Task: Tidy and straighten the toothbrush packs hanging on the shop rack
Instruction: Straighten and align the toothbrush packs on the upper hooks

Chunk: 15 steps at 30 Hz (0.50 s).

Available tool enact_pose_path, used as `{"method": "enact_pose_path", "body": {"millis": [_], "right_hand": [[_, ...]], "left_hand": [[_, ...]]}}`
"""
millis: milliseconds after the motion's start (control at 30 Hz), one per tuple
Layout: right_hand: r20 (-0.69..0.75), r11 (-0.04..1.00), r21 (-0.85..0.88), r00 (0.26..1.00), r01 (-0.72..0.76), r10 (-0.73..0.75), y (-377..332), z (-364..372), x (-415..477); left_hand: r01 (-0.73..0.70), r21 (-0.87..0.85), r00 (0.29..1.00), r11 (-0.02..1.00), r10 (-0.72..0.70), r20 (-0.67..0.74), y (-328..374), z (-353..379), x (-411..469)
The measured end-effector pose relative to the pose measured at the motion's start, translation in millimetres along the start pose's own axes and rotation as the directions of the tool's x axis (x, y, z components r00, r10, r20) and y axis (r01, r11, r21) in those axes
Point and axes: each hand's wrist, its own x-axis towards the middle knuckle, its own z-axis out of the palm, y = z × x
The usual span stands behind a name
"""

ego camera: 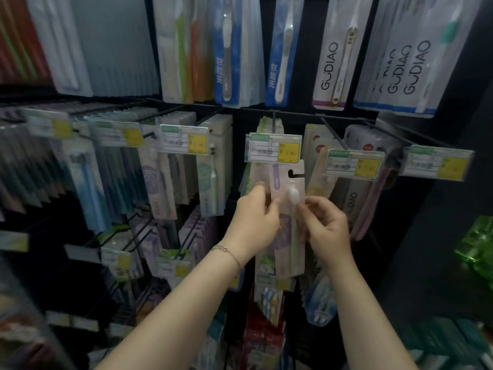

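A pale pink toothbrush pack with a white brush head and a hang slot at its top is held upright in front of the rack, just below a yellow-and-white price tag. My left hand pinches its left edge. My right hand pinches its right edge near the brush head. More packs of the same row hang on the black hook behind the tag. The pack's lower part is hidden behind my hands.
Black wire hooks stick out toward me across the rack, each with a price tag at its tip. Rows of packs hang left, right, above and below. Green wrapped goods sit at the far right.
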Motion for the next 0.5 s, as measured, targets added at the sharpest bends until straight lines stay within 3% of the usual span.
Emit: {"method": "enact_pose_path", "body": {"millis": [267,500], "right_hand": [[0.012,0.999,-0.033,1.0,-0.012,0.012,-6.7,38.5,-6.5],[0.027,0.997,-0.074,1.0,-0.007,0.009,-5.2,90.0,-13.6]], "left_hand": [[0.053,-0.126,0.999,0.991,-0.052,0.013,-21.4,-40.8,-4.6],[0.091,-0.095,0.996,0.991,-0.088,0.03,-53.3,-89.2,-10.2]]}}
